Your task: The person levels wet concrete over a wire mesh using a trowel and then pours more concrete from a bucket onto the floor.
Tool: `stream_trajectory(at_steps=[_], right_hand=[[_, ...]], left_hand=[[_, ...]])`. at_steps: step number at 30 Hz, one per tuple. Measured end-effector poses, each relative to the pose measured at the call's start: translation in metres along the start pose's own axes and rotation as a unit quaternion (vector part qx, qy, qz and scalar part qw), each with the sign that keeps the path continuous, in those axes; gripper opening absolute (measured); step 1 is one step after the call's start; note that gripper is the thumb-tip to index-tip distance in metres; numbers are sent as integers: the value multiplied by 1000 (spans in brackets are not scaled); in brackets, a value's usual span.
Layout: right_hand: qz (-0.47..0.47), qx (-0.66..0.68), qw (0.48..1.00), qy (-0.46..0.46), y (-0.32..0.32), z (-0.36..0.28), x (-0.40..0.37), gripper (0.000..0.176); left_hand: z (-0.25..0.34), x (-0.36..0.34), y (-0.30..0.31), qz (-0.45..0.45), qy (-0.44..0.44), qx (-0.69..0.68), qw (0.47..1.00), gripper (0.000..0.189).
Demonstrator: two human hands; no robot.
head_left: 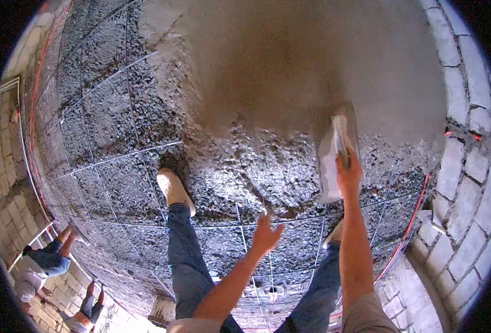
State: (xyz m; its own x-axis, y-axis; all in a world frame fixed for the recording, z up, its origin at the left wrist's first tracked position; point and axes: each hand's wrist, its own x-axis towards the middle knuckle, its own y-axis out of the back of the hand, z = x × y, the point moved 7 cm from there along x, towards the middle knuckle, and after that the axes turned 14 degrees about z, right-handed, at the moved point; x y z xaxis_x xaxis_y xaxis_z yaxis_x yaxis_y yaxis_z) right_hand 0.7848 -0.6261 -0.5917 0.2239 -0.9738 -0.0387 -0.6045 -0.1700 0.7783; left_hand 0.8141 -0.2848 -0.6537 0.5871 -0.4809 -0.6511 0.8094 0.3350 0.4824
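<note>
My right hand [350,173] is wrapped round the handle of a large flat plastering trowel [328,166], its plate smeared with grey mortar. The trowel lies where smooth wet concrete [390,72] meets rougher, lumpy concrete [279,155]. Lower and nearer the middle, my left hand [267,235] hovers over the rough part with thumb and finger apart; I see nothing held in it. A dark streak, perhaps a shadow, crosses the rough concrete just beyond those fingers.
A grid of thin steel bars [118,154] runs over dark gravel [107,194]. My light-coloured shoe [173,187] stands among the bars. Block walls [456,194] rise on both sides, with red tubing [413,222] near the right one. At lower left are two people [46,261].
</note>
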Motion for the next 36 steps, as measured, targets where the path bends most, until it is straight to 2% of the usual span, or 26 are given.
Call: stream_trajectory(at_steps=[2,4,6,8,9,11,12,14,15,16,17,21,24,27,28,29,30,32,36], right_hand=[[-6,4,1000,0,-4,-4,6,43],[-18,-22,999,14,-17,-2,12,43],[-77,14,997,-21,-42,-15,24,44],[-42,22,992,113,-70,-57,40,42],[-60,17,990,124,-91,-67,46,42],[-79,13,982,172,-128,-98,56,43],[-80,16,975,208,-144,-115,56,43],[-102,54,964,238,-180,-129,56,45],[-102,48,965,236,-188,-135,55,45],[-144,58,961,227,-200,-141,52,44],[-188,69,955,217,-211,-145,48,44],[-230,8,951,205,-238,-134,43,45],[-237,21,944,230,-240,-134,27,45],[-244,69,911,324,-234,-145,-10,45],[-327,-8,909,259,-240,-138,-25,46],[-332,8,899,285,-239,-140,-40,50],[-378,-65,890,248,-243,-134,-54,53],[-412,-21,876,251,-243,-134,-73,52],[-396,-71,875,270,-237,-133,-63,51]], left_hand=[[-10,3,29,18,-6,-63,998,62],[-19,8,58,-44,103,-107,988,55],[1,18,109,25,40,-55,997,51],[-5,31,139,79,51,-89,992,47],[-16,36,144,76,57,-93,991,47],[-45,43,155,98,128,-176,971,46],[-46,49,161,103,96,-143,980,46],[-35,59,173,107,109,-187,970,45],[-32,62,179,101,110,-189,971,45],[-30,65,185,112,99,-179,972,46],[-30,65,190,124,90,-169,974,47],[-43,68,188,131,96,-228,960,47],[-50,68,181,126,121,-225,959,48],[-43,67,181,111,129,-218,961,48],[-42,68,180,101,144,-223,959,48],[-46,70,179,98,137,-198,966,48],[-43,72,181,96,130,-196,967,48],[-40,73,185,102,132,-181,969,49],[-32,74,187,82,160,-209,961,49]])
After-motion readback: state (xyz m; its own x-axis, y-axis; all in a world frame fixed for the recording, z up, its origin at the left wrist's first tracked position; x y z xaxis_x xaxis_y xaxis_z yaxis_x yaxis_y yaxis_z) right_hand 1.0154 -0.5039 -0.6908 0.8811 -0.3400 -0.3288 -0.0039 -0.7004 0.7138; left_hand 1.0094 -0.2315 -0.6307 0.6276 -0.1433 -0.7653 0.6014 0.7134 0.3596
